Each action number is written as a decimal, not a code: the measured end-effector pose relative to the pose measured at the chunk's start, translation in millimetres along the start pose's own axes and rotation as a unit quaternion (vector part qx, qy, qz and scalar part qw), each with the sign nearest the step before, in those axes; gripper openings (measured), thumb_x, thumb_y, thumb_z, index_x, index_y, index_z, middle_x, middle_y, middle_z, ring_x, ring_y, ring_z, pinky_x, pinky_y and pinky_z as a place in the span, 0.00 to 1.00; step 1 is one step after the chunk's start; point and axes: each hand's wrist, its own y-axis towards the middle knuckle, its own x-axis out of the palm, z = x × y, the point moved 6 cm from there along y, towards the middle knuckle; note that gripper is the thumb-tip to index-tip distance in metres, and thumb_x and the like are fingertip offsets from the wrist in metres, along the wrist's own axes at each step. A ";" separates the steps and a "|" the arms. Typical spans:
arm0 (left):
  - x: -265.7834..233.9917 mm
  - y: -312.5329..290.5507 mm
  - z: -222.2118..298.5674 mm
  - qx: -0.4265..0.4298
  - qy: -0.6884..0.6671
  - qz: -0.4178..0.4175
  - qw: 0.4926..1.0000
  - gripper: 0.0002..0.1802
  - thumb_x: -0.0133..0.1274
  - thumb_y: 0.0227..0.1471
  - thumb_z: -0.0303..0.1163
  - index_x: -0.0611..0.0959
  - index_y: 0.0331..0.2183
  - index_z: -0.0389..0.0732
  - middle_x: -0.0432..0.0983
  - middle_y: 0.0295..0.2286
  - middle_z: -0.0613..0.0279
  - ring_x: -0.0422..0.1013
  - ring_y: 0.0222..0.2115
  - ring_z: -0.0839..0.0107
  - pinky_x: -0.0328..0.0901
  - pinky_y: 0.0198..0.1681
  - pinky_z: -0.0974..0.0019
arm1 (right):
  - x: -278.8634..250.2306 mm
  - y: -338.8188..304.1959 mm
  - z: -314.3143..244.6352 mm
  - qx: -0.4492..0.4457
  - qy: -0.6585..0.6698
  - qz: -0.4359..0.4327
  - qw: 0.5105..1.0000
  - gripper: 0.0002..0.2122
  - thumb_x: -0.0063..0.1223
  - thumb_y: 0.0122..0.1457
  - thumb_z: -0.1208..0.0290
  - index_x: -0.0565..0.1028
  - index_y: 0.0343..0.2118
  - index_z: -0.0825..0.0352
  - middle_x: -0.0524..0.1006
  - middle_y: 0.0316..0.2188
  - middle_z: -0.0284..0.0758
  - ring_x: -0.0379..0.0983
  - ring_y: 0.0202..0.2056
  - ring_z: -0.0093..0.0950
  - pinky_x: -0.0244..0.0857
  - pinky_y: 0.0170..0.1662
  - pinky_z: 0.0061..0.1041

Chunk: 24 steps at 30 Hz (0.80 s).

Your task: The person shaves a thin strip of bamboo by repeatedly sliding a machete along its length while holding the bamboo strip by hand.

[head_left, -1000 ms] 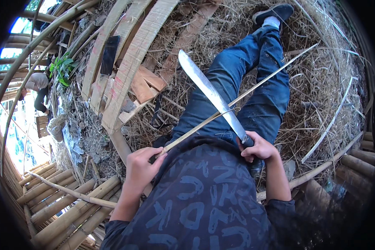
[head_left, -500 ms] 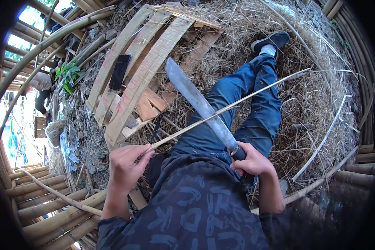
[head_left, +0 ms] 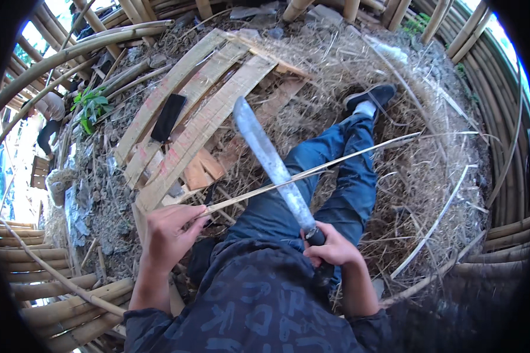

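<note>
My left hand [head_left: 174, 232] pinches the near end of a long thin bamboo strip [head_left: 347, 159] between thumb and fingers. From there the strip slants up to the right, over my legs. The dark handle of a machete is gripped in my right hand [head_left: 335, 244]. Its broad, worn metal blade [head_left: 265, 150] points away and to the left, crossing the strip at mid-blade. Blade and strip seem to touch; I cannot tell exactly how the edge meets the strip.
A slatted wooden pallet [head_left: 218, 115] lies ahead on the left, with a black phone [head_left: 169, 117] on it. Dry shavings [head_left: 418, 194] cover the ground around my legs [head_left: 312, 170]. Bamboo poles [head_left: 70, 291] stand at both sides. Another person [head_left: 50, 117] is at far left.
My view has tilted up and shifted, so the scene sits lower and more to the left. The machete blade has slid slightly along the strip toward my left hand. Both grips are kept.
</note>
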 end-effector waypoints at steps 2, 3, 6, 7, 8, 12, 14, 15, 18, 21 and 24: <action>-2.4 4.7 4.0 0.018 0.006 0.016 1.000 0.10 0.65 0.39 0.22 0.85 0.30 0.35 0.81 0.26 0.54 0.78 0.26 0.61 0.71 0.30 0.66 | -1.6 6.4 1.0 -0.013 0.055 -0.065 0.996 0.13 0.55 0.49 0.85 0.67 0.38 0.71 0.71 0.18 0.31 0.69 0.16 0.20 0.63 0.19 0.22; -4.3 7.0 6.3 0.026 0.009 0.024 0.999 0.10 0.65 0.39 0.22 0.85 0.30 0.35 0.81 0.26 0.55 0.78 0.26 0.61 0.71 0.30 0.66 | -4.5 5.8 0.1 -0.021 0.078 -0.071 0.994 0.13 0.55 0.49 0.86 0.67 0.38 0.71 0.71 0.18 0.31 0.69 0.16 0.21 0.63 0.19 0.22; -9.4 14.8 17.6 0.057 0.022 0.041 0.997 0.10 0.66 0.37 0.21 0.85 0.28 0.34 0.81 0.25 0.54 0.78 0.25 0.62 0.70 0.29 0.68 | 1.2 8.2 2.8 -0.023 0.149 -0.075 0.986 0.12 0.55 0.49 0.85 0.67 0.36 0.70 0.71 0.18 0.31 0.68 0.16 0.20 0.63 0.19 0.22; -9.1 15.4 17.0 0.057 0.023 0.044 0.997 0.10 0.66 0.37 0.21 0.85 0.28 0.34 0.81 0.25 0.54 0.78 0.25 0.62 0.71 0.29 0.68 | 0.6 9.0 0.5 -0.027 0.085 -0.021 0.996 0.12 0.55 0.49 0.85 0.68 0.36 0.71 0.71 0.18 0.31 0.68 0.16 0.20 0.63 0.19 0.22; -10.0 14.6 15.0 0.055 0.026 0.047 0.997 0.10 0.66 0.37 0.21 0.85 0.28 0.34 0.81 0.25 0.54 0.78 0.25 0.62 0.71 0.29 0.67 | 4.5 8.0 -4.5 -0.030 0.021 0.030 0.999 0.12 0.55 0.48 0.84 0.68 0.37 0.71 0.71 0.18 0.30 0.68 0.16 0.19 0.63 0.19 0.21; -16.4 14.7 12.7 0.059 0.024 0.065 0.996 0.09 0.67 0.37 0.22 0.85 0.28 0.36 0.81 0.25 0.56 0.78 0.25 0.62 0.71 0.29 0.67 | 26.2 1.2 -23.1 -0.037 -0.075 0.071 0.994 0.13 0.55 0.47 0.82 0.68 0.38 0.71 0.70 0.18 0.28 0.68 0.16 0.17 0.63 0.19 0.20; -19.7 16.3 14.1 0.060 0.019 0.069 0.996 0.09 0.67 0.37 0.23 0.85 0.27 0.36 0.81 0.25 0.56 0.78 0.25 0.62 0.71 0.29 0.67 | 31.2 4.4 -17.4 -0.049 -0.040 0.042 0.997 0.15 0.55 0.48 0.83 0.68 0.39 0.70 0.70 0.18 0.29 0.68 0.16 0.18 0.63 0.19 0.21; -21.2 19.7 13.6 0.061 0.020 0.068 0.996 0.09 0.67 0.37 0.23 0.86 0.27 0.37 0.81 0.25 0.56 0.78 0.25 0.62 0.71 0.29 0.67 | 32.5 4.6 -17.5 -0.045 -0.012 0.039 0.998 0.15 0.55 0.47 0.84 0.67 0.38 0.70 0.69 0.18 0.30 0.67 0.15 0.19 0.63 0.19 0.22; -26.3 26.3 20.6 0.052 0.017 0.058 0.997 0.08 0.67 0.38 0.23 0.86 0.27 0.37 0.81 0.25 0.57 0.79 0.26 0.62 0.71 0.29 0.67 | 36.3 6.3 -18.2 -0.032 0.074 0.009 0.997 0.15 0.55 0.47 0.88 0.67 0.37 0.69 0.68 0.16 0.32 0.66 0.14 0.22 0.63 0.18 0.24; -24.1 23.7 13.9 0.048 -0.004 0.056 0.997 0.08 0.66 0.38 0.23 0.85 0.27 0.37 0.81 0.25 0.57 0.78 0.26 0.62 0.70 0.29 0.67 | 37.1 10.0 -6.4 -0.030 0.126 -0.008 0.991 0.16 0.55 0.46 0.88 0.66 0.38 0.68 0.67 0.16 0.33 0.65 0.13 0.23 0.63 0.18 0.25; -21.3 27.6 11.0 0.056 -0.005 0.060 0.997 0.09 0.66 0.38 0.23 0.85 0.28 0.37 0.80 0.25 0.57 0.77 0.26 0.62 0.70 0.30 0.66 | 35.7 17.2 -4.3 -0.052 0.067 0.024 0.996 0.16 0.54 0.46 0.88 0.66 0.38 0.68 0.68 0.16 0.33 0.65 0.13 0.23 0.63 0.18 0.25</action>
